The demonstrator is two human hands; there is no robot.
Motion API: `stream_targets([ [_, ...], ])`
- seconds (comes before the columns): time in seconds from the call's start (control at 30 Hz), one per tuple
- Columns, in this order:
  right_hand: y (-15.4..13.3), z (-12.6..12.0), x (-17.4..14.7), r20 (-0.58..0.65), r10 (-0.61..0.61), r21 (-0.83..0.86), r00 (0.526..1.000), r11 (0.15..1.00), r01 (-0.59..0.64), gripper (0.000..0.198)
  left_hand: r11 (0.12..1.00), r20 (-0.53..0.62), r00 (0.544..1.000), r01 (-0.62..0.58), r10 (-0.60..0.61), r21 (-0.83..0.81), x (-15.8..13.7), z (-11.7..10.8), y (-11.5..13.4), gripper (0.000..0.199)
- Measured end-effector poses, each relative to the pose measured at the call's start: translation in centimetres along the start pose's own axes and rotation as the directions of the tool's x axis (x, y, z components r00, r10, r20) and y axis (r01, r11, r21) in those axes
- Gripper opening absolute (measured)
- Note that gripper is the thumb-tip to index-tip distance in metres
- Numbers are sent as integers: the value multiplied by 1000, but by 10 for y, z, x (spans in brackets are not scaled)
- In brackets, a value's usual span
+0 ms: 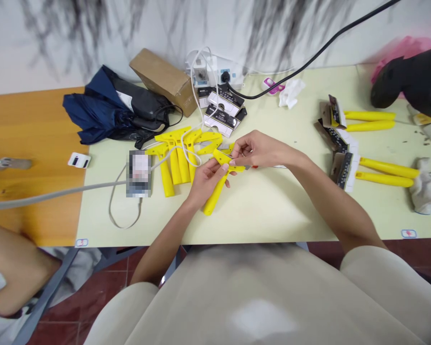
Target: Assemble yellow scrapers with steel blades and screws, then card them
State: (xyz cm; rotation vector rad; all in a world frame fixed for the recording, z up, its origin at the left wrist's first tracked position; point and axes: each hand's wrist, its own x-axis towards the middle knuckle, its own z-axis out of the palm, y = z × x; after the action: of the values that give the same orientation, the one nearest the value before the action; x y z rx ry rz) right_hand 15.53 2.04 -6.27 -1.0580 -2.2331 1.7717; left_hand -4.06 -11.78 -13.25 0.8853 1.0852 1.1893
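My left hand [205, 181] is closed round a yellow T-shaped scraper [214, 195], just below its wide head, and the handle slants down toward me. From the other side, my right hand [253, 149] has its fingers pinched at the scraper's head, the thumb against the yellow plastic. A dark slit or thin edge shows along the head; whether a small part sits between the right fingertips is hidden. Left of my hands lie several more yellow scrapers [179, 160], side by side with their heads toward the wall. A white cable crosses over them.
Black-and-white boxes [221, 120], a brown carton [165, 79] and a power strip [222, 69] stand by the wall. Boxed yellow-handled tools [386, 167] lie at right. A dark blue umbrella [104, 105] lies back left. Another person's bare limb [17, 268] shows at lower left.
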Motion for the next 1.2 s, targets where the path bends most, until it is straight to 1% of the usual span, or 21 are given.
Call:
stream_targets([
  [0.13,0,1,0,2,15,-11,1000,1000,-15,21,1000,-8,1000,6,-6,3,0,0,-1,42],
  [0.2,1,0,-1,25,14,14,1000,1000,-14,25,1000,-21,1000,6,-6,-2,0,-1,-2,43],
  [0.27,2,-1,-2,50,-11,64,999,998,8,28,1000,-34,999,3,-3,-7,0,-2,-2,44],
  [0.33,3,-1,-2,49,-43,106,998,994,38,30,1000,-36,999,6,-6,-5,0,-2,-2,44],
  [0.5,8,3,2,24,-90,113,996,990,87,32,1000,-17,1000,22,-22,-14,-1,-1,1,44],
  [0.63,13,7,6,17,-110,161,994,981,106,34,999,-23,1000,21,-21,-27,0,-3,-1,43],
  [0.77,12,9,8,-9,-107,191,994,976,107,38,999,-34,999,27,-28,-25,0,-4,-1,44],
  [0.97,7,14,6,-66,-118,261,991,956,132,42,999,-13,999,44,-44,-22,0,-8,4,44],
  [1.2,2,21,6,-142,-133,229,981,960,163,40,999,-8,999,42,-42,-20,1,-10,9,42],
])
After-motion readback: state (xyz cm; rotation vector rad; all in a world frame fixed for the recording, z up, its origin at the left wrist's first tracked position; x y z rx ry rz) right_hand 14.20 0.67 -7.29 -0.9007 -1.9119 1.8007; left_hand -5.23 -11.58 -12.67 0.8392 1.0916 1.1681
